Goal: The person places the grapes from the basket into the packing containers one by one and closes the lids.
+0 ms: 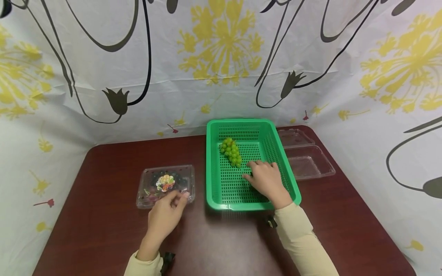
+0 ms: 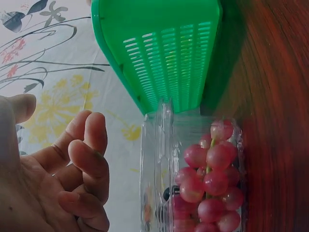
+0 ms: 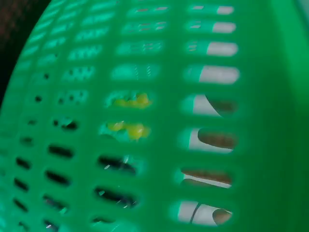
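Clamshell [image 1: 181, 178] keeps red grapes [image 2: 215, 181] together below the loose, empty fingers of the left hand [image 1: 165, 214]; slotted green basket [image 1: 229, 188] encloses the right hand [image 1: 266, 179], whose grip I cannot tell.

Desk [image 1: 103, 237] backed by a cloth [image 1: 155, 73] along its far edge. Basket [image 1: 238, 207] on the desk, right of middle, towards the rear. In it, back left: 1 bunch of grapes [image 1: 230, 152]. Right grip [image 1: 266, 178] reaches inside basket, right of and nearer than the bunch; spot directly beneath hidden. Left of basket, apart from it: fruit box [image 1: 189, 178], sticker [image 1: 165, 183] on top, more grapes [image 2: 210, 188] inside. Left grip [image 1: 167, 212] at the box's near right corner; contact unclear. Right of basket, just beside: hinged box [image 1: 307, 163], lid [image 1: 295, 137] lying behind base.
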`<state>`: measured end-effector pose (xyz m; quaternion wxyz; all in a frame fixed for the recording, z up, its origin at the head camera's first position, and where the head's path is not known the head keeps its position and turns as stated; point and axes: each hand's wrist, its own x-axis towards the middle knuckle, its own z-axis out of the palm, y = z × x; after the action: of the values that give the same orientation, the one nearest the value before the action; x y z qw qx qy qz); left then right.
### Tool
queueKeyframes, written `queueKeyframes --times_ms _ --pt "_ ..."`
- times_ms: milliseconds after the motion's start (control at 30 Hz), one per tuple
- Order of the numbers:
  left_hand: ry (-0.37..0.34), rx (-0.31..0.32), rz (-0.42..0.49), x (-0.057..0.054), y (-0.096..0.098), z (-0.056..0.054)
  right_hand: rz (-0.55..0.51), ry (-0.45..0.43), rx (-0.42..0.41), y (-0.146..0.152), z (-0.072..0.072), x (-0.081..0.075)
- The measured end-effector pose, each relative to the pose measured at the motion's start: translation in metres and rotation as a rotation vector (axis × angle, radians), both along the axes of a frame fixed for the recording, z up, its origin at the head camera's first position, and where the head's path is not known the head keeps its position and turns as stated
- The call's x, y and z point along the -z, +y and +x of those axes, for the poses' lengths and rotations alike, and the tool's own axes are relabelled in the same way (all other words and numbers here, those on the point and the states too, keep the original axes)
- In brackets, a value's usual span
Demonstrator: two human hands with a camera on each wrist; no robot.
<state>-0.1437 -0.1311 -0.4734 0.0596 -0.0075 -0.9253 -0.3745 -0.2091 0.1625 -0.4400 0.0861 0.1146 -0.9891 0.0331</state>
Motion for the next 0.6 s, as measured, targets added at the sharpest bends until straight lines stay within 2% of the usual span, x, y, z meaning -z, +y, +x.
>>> queueKeyframes --times_ms 267,467,600 --pt "-0.023 0.040 0.063 0.003 0.011 -0.007 -0.012 -0.211 0.094 0.015 -0.004 0.008" --pt "-0.062 0.075 0.095 0.007 0.024 -0.008 -0.022 -0.232 0.113 0.019 -0.005 0.017" --pt "-0.104 0.125 0.093 0.011 0.031 -0.010 0.001 -0.252 0.127 0.020 -0.005 0.021"
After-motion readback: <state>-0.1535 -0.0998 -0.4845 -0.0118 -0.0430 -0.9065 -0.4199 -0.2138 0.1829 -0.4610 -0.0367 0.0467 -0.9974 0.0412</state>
